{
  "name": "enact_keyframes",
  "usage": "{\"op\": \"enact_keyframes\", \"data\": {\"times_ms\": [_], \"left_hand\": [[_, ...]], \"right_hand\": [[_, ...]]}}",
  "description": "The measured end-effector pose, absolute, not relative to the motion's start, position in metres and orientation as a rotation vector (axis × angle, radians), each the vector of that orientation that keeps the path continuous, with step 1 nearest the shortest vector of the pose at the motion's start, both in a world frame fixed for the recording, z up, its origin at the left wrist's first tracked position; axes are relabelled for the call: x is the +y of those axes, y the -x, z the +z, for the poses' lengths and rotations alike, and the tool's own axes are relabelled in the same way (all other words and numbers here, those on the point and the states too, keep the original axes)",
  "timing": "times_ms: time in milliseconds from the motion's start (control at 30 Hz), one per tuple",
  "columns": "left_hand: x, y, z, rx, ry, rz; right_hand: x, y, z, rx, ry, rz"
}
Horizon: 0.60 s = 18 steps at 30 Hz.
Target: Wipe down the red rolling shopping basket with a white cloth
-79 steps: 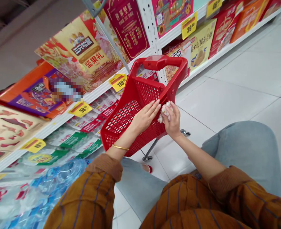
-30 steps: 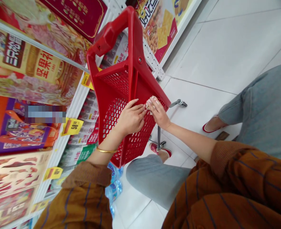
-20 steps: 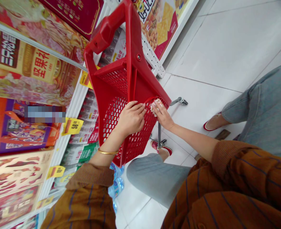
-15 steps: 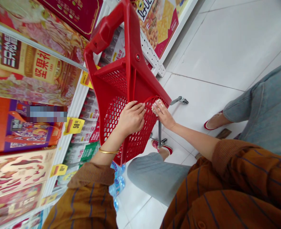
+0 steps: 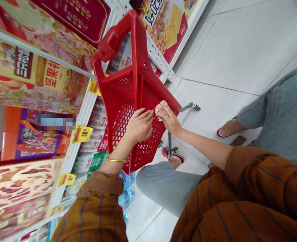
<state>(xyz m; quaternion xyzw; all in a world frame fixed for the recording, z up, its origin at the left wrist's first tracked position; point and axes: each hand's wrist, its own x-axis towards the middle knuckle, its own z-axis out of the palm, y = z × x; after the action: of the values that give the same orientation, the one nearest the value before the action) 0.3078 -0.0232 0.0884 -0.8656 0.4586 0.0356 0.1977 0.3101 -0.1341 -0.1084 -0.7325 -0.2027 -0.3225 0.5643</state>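
Note:
A red plastic shopping basket (image 5: 148, 84) with a moulded handle and perforated walls stands tilted in my view, on metal legs with casters. My left hand (image 5: 139, 126), a gold bangle at its wrist, lies over the basket's edge with its fingers bent round it; the fingertips are partly hidden. Pressed against the perforated side is a crumpled whitish cloth (image 5: 158, 111), under the fingers of my right hand (image 5: 171, 120). The two hands are close together but apart.
Shelves on the left hold boxed snacks (image 5: 42, 134) and yellow price tags (image 5: 83, 134). Beyond the basket are rows of bottles (image 5: 95, 141), with blue-capped water packs (image 5: 127, 195) near the floor. White floor tiles (image 5: 229, 53) lie on the right, around my legs and red shoes.
My right hand has slid the cloth slightly left along the basket's side. The left hand keeps its place on the edge. The view has shifted a little, moving the shelves rightward.

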Motion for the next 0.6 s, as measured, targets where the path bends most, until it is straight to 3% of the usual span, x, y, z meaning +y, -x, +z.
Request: {"op": "enact_keyframes", "data": {"times_ms": [167,600], "left_hand": [[-0.023,-0.307,0.087,1.281,2.366,0.115],[-0.025,-0.304,0.080,1.180,2.306,0.152]], "right_hand": [[-0.122,-0.316,-0.087,-0.456,1.781,-0.730],[-0.127,-0.311,-0.139,-0.408,1.821,-0.607]]}}
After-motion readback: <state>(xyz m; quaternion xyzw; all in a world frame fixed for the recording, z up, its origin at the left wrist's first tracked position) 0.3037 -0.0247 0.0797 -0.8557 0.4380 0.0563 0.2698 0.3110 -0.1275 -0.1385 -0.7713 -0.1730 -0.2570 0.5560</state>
